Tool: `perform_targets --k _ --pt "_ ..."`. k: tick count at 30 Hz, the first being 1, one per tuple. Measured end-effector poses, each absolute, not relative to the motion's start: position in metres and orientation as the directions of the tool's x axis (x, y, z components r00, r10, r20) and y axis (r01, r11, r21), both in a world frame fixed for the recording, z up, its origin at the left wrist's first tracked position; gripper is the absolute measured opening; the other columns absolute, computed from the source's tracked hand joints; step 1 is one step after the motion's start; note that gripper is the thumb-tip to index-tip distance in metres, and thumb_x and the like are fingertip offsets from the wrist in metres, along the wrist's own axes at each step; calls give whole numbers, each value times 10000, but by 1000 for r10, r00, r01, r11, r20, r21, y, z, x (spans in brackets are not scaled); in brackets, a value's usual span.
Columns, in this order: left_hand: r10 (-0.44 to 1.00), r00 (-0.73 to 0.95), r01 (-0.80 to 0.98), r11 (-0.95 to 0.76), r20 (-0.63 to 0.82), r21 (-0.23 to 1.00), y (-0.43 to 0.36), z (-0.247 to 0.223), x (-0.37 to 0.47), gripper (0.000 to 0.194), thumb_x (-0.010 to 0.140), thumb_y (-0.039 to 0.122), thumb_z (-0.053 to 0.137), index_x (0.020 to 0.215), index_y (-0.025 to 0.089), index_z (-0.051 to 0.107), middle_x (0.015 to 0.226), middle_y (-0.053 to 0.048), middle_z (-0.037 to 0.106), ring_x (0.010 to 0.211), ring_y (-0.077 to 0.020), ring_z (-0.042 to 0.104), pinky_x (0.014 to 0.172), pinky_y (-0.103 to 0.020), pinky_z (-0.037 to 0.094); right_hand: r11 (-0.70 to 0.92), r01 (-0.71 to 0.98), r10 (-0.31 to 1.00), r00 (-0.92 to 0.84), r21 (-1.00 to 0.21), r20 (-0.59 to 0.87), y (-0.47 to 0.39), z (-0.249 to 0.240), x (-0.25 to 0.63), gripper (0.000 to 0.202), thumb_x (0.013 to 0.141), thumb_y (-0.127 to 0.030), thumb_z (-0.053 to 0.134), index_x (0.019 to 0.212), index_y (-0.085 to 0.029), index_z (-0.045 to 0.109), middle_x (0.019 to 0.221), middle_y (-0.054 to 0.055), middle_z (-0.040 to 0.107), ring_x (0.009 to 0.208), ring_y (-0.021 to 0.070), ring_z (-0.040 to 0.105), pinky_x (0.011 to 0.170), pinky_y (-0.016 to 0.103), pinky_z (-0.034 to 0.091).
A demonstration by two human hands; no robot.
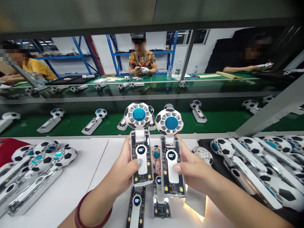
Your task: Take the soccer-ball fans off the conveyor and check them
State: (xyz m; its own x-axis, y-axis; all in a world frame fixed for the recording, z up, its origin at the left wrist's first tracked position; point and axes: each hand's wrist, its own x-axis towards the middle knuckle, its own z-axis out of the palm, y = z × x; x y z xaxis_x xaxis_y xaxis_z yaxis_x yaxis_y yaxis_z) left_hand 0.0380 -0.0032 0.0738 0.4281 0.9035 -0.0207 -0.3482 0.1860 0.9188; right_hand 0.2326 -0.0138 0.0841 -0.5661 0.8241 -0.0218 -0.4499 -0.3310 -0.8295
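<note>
Both hands closed: left hand [128, 169] grips left fan [140, 144], right hand [190, 169] right fan [171, 155].

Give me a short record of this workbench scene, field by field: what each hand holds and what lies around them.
left hand: grips the left fan upright, thumb on its white strip, display lit
right hand: grips the right fan upright, thumb on its strip, display lit
fans below hands: lying on the white bench, displays lit
left pile: football-patterned fans lying flat
right pile: more such fans on a dark mat
conveyor: green belt carrying spaced-out fans
beyond: three people seated at the far side
</note>
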Motion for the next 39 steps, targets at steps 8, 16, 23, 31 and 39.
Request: perform_targets --k 8,16,23,31,39 --pt "908 419 -317 143 3 938 -2 79 37 765 685 331 691 1292 293 227 863 -56 578 727 -236 592 643 -369 504 -331 -483 829 -560 -811 -5 -14 79 232 955 695 -139 658 1371 -349 18 1025 38 566 855 187 601 768 361 455" --pt "921 389 -328 129 9 936 0 78 33 731 674 348 701 1256 275 265 862 -57 573 714 -223 589 621 -358 500 -346 -479 845 -533 -807 -46 -13 80 232 992 703 -152 676 1374 -376 -18 974 39 606 868 208 613 793 400 443" --pt "924 373 -375 64 87 925 1 77 30 614 705 324 678 1189 296 300 925 -54 545 707 -199 582 608 -354 506 -330 -459 872 -483 -825 -80 -15 84 228 989 677 -175 688 1371 -358 8 912 31 632 810 195 621 770 390 451" --pt "929 357 -343 31 99 939 -1 78 30 586 707 354 693 1157 315 319 1043 -56 507 809 -194 556 661 -342 501 -317 -474 876 -478 -822 -63 -15 82 229 945 696 -189 692 1363 -356 44 992 42 605 860 196 607 793 388 448" --pt "929 334 -391 -18 161 920 -5 83 32 550 721 323 690 1160 329 359 1022 -34 537 838 -200 577 754 -422 518 -184 -335 880 -475 -924 -3 -20 88 231 883 743 -250 673 1356 -330 43 1007 48 578 912 207 580 827 405 445"
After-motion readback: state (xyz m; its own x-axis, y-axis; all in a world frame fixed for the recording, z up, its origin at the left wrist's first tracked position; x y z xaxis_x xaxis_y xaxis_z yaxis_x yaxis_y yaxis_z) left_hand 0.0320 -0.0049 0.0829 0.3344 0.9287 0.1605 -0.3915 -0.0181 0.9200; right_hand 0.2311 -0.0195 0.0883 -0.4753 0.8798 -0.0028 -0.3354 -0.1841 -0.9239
